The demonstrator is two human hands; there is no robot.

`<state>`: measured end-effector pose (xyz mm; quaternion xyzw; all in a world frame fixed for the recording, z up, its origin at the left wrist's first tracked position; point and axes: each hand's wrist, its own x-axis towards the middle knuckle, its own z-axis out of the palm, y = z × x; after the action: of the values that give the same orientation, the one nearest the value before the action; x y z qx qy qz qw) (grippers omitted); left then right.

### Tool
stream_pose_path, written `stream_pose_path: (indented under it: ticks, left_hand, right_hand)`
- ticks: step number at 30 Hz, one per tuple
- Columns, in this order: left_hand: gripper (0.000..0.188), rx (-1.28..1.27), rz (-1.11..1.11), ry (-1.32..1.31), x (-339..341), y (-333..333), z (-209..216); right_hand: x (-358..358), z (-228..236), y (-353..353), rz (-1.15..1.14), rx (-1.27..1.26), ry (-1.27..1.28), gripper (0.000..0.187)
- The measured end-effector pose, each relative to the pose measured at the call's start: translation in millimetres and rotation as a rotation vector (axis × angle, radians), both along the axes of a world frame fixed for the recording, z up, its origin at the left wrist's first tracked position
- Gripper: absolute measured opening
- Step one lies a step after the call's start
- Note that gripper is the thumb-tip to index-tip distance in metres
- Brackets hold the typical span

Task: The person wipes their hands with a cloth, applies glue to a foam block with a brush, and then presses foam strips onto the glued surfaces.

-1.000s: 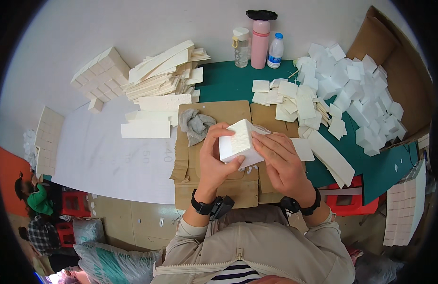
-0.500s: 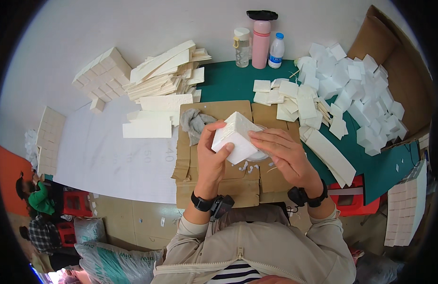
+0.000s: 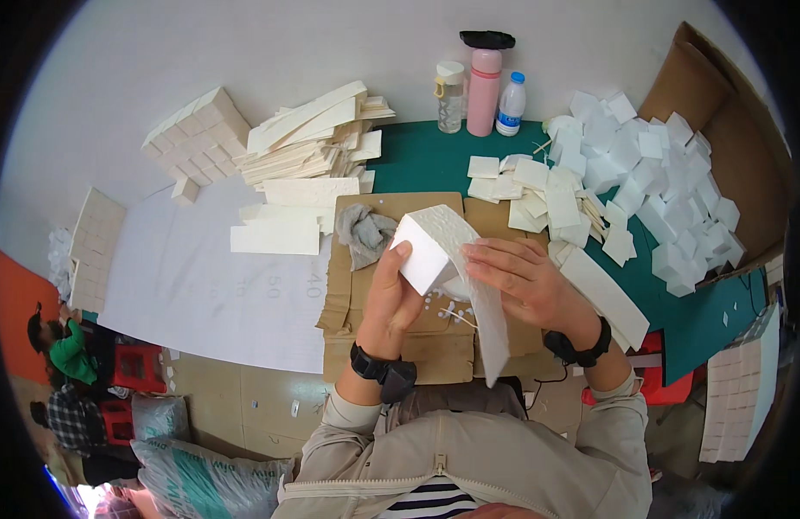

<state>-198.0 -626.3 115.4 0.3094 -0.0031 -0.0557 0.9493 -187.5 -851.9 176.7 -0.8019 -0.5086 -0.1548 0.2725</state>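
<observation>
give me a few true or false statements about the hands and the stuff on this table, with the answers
1. Both hands, left hand and right hand, hold the white foam piece. True.
2. A pink bottle stands at the far edge of the table. True.
3. The grey rag lies on the green mat. False: it lies on the brown cardboard.
4. The heap of small white squares lies to the person's left. False: it lies to the right.
5. Each wrist bears a dark band. True.

Pink flask (image 3: 481,92) between two bottles; grey rag (image 3: 363,233) on cardboard (image 3: 374,346); foam squares heaped (image 3: 668,182).
</observation>
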Motion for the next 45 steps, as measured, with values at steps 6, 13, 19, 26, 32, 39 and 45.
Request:
stream_pose_path:
  ticks: [6,13,19,26,32,39,45]
  left_hand:
    - [0.062,0.012,-0.051,0.070,-2.2,-7.0,3.6]
    - [0.061,0.016,-0.036,0.112,-5.6,-7.0,8.2]
    - [0.059,0.015,-0.036,0.133,-6.2,-7.2,8.2]
    - [0.058,0.002,-0.067,0.158,-5.7,-13.3,6.1]
    - [0.056,0.003,-0.065,0.182,-7.0,-17.0,11.0]
    - [0.052,-0.016,-0.069,0.206,-6.8,-18.1,7.6]
    - [0.050,-0.058,-0.074,0.184,-7.0,-17.6,9.8]
  right_hand:
    - [-8.3,-12.4,11.9,-0.138,0.184,-0.196,0.034]
    - [-20.9,-11.0,18.7,-0.195,0.179,-0.185,0.032]
    - [-24.4,-16.5,22.2,-0.223,0.172,-0.215,0.034]
    - [-25.4,-32.0,29.7,-0.216,0.318,-0.253,0.035]
    - [-29.8,-28.2,35.2,-0.213,0.354,-0.203,0.034]
    - [-36.0,-21.3,39.3,-0.205,0.369,-0.137,0.033]
    - [-38.8,-17.3,41.4,-0.199,0.392,-0.091,0.032]
